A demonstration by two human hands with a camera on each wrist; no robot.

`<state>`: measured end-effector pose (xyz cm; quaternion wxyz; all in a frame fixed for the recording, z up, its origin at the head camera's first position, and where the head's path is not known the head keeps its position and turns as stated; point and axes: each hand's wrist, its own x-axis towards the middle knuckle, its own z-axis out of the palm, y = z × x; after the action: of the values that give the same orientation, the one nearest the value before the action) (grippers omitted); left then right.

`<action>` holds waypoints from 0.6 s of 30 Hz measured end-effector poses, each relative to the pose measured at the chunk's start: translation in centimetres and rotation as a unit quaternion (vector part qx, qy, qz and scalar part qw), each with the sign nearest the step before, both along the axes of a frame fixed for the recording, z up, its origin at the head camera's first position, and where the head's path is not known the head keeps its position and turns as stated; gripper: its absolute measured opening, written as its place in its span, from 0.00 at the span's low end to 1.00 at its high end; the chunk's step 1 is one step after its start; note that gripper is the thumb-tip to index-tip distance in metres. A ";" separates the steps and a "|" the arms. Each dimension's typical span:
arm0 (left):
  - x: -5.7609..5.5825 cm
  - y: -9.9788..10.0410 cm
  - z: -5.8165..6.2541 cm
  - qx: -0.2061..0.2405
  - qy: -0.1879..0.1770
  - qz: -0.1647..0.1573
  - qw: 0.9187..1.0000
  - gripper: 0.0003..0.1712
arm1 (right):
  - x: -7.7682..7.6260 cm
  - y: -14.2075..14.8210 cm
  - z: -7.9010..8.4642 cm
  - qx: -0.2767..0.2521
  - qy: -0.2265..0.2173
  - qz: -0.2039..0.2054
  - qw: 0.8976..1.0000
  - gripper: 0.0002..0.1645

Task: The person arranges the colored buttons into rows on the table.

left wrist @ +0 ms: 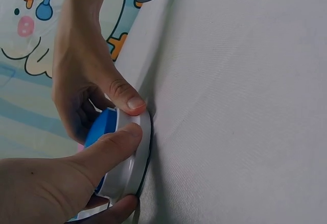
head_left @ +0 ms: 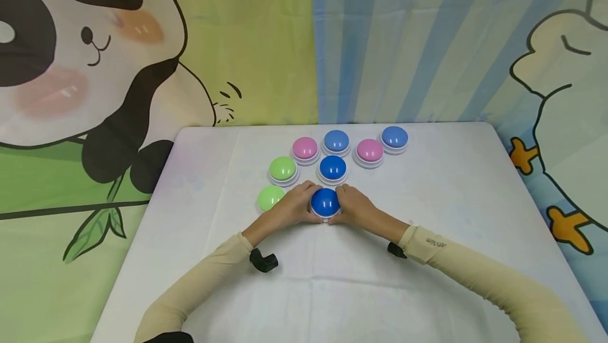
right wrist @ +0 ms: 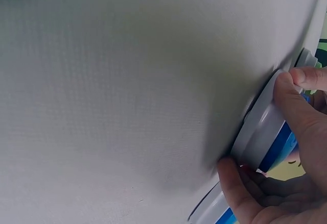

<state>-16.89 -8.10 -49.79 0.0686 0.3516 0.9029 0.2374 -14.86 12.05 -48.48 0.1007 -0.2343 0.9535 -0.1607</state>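
Note:
A blue push button (head_left: 325,203) with a glossy dome and a white round base is between my two hands. My left hand (head_left: 295,207) grips its left side, the thumb on the white base. From the right, my right hand (head_left: 357,208) holds the same button, thumb and fingers around its edge. Both thumbs meet along the near side of the base (left wrist: 125,168) in the left wrist view. Whether the base touches the table, I cannot tell. Partly behind my left hand lies a green push button (head_left: 269,197).
Beyond the hands stand another green button (head_left: 282,168), a pink button (head_left: 305,148), a dark blue button (head_left: 332,168), two lighter blue buttons (head_left: 336,141) (head_left: 394,137) and a second pink one (head_left: 369,150). They rest on a white-covered table (head_left: 456,190) against printed cloth walls.

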 end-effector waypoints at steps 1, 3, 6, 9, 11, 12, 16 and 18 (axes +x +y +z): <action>0.0 0.0 0.0 0.000 -0.001 0.000 1.000 0.46 | 0.0 0.0 0.0 -0.001 0.002 0.002 1.000 0.51; 0.0 0.0 -0.2 -0.001 -0.006 0.003 1.000 0.47 | -0.1 -0.1 0.1 -0.002 0.003 0.006 1.000 0.51; 0.1 0.3 -0.3 -0.016 -0.010 0.008 1.000 0.48 | -0.1 0.0 0.2 -0.003 -0.001 0.003 1.000 0.50; 0.2 0.6 -0.2 -0.031 -0.007 0.016 0.999 0.49 | -0.1 -0.1 0.2 -0.001 -0.005 -0.002 1.000 0.50; 0.3 0.8 0.1 -0.036 -0.004 0.020 0.999 0.50 | -0.1 -0.2 0.2 0.002 -0.007 -0.003 1.000 0.50; 0.3 0.8 0.2 -0.037 -0.004 0.022 0.999 0.50 | -0.2 -0.3 0.2 0.004 -0.006 -0.003 1.000 0.50; 0.5 0.9 0.3 -0.037 -0.009 0.025 0.999 0.50 | -0.2 -0.3 0.2 0.009 -0.008 -0.002 1.000 0.51; 0.7 0.9 0.2 -0.035 -0.013 0.023 0.999 0.50 | -0.1 -0.2 0.2 0.010 -0.008 -0.004 1.000 0.51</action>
<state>-16.21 -7.18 -49.56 0.0872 0.3251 0.9175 0.2117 -14.99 11.87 -48.27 0.1101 -0.2282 0.9552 -0.1532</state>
